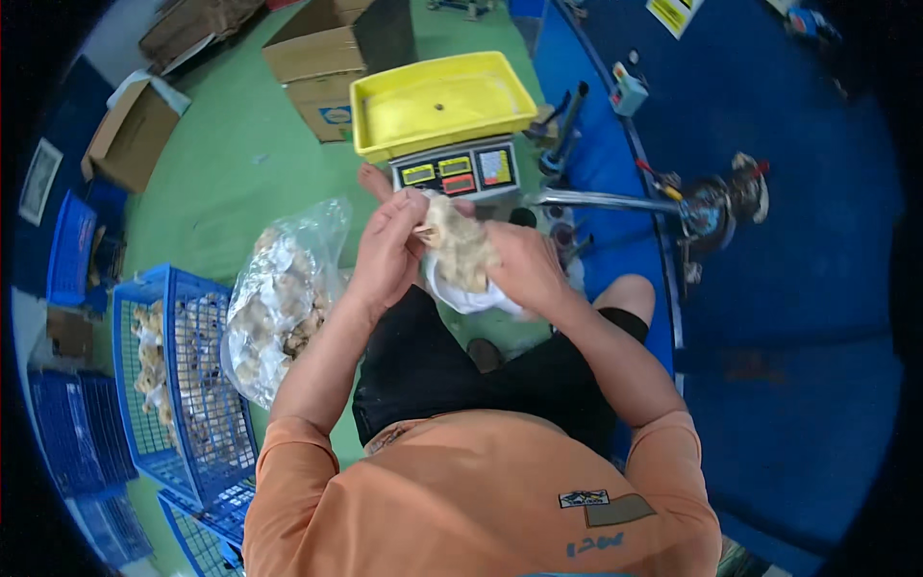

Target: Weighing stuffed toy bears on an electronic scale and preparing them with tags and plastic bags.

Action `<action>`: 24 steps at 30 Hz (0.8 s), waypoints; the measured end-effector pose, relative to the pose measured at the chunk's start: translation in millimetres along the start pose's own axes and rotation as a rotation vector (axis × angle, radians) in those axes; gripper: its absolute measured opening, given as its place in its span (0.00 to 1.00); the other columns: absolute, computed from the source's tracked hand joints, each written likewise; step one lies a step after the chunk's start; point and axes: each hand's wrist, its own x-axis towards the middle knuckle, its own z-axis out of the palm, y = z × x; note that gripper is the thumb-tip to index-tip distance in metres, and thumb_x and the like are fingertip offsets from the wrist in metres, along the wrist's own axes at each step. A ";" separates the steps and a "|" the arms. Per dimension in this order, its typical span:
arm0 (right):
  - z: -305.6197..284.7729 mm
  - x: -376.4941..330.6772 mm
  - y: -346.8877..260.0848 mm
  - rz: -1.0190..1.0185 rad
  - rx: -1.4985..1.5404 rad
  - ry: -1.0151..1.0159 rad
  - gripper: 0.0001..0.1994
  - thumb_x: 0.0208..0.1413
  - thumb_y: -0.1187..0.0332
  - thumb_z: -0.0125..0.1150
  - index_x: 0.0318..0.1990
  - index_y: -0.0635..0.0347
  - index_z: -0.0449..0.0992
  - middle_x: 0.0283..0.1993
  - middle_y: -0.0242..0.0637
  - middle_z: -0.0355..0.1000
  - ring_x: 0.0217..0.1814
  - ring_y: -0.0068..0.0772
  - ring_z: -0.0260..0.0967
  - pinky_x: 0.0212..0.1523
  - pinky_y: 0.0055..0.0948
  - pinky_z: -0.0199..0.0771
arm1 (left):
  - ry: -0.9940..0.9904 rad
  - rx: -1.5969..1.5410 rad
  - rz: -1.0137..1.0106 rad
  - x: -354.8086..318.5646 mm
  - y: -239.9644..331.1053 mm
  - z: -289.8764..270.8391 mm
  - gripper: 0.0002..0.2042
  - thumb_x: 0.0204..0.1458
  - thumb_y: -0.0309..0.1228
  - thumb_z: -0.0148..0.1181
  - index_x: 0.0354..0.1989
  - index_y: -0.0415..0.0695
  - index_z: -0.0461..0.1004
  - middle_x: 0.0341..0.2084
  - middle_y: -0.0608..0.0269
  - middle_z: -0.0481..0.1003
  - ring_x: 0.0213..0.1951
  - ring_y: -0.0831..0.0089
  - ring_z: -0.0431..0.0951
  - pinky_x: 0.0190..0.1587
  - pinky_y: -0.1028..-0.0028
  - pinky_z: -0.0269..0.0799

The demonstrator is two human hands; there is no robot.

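Observation:
A small beige plush piece [460, 248], with white material [466, 296] showing along its lower side, is held up between my two hands above my lap. My left hand [392, 245] pinches its upper left part between thumb and fingers. Wrapped around its right side is my right hand [524, 267], with the fingertips partly hidden behind the plush. Whether it is a whole toy or an unfinished skin, I cannot tell. A clear plastic bag [279, 303] full of tan plush pieces stands beside my left forearm.
Ahead sits a digital scale [457, 173] carrying a yellow tray [442, 108]. A metal tube [611, 200] juts from the blue machine at right. Blue crates [173, 385] at left hold plush pieces. Cardboard boxes [317, 72] stand on the green floor.

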 end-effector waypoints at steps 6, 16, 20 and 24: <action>47.2 -32.8 53.8 0.225 1.164 0.462 0.16 0.61 0.68 0.57 0.54 0.65 0.71 0.48 0.40 0.75 0.43 0.33 0.75 0.43 0.32 0.77 | 0.460 0.312 0.132 -28.5 -68.6 -5.7 0.15 0.66 0.41 0.50 0.36 0.41 0.73 0.31 0.61 0.75 0.32 0.76 0.73 0.35 0.76 0.69; 104.0 -77.9 69.0 0.469 1.584 0.325 0.11 0.63 0.64 0.58 0.45 0.64 0.77 0.37 0.36 0.78 0.36 0.27 0.74 0.34 0.28 0.72 | 0.404 -0.346 -0.292 10.3 -103.5 18.0 0.26 0.63 0.46 0.54 0.63 0.40 0.66 0.51 0.51 0.76 0.47 0.62 0.79 0.47 0.69 0.77; 67.9 -81.1 59.1 0.299 0.378 0.233 0.10 0.61 0.64 0.59 0.44 0.58 0.78 0.36 0.34 0.79 0.30 0.33 0.74 0.29 0.32 0.70 | 0.402 -0.122 -0.255 10.6 -100.7 18.9 0.25 0.63 0.44 0.55 0.60 0.37 0.68 0.49 0.50 0.76 0.45 0.65 0.79 0.44 0.71 0.76; 49.4 -37.9 35.5 -0.040 0.307 0.561 0.11 0.57 0.66 0.61 0.47 0.55 0.78 0.31 0.35 0.78 0.26 0.40 0.73 0.28 0.35 0.70 | 0.368 0.102 -0.231 7.0 -96.2 35.2 0.24 0.62 0.43 0.56 0.57 0.33 0.70 0.46 0.50 0.77 0.42 0.67 0.78 0.41 0.73 0.76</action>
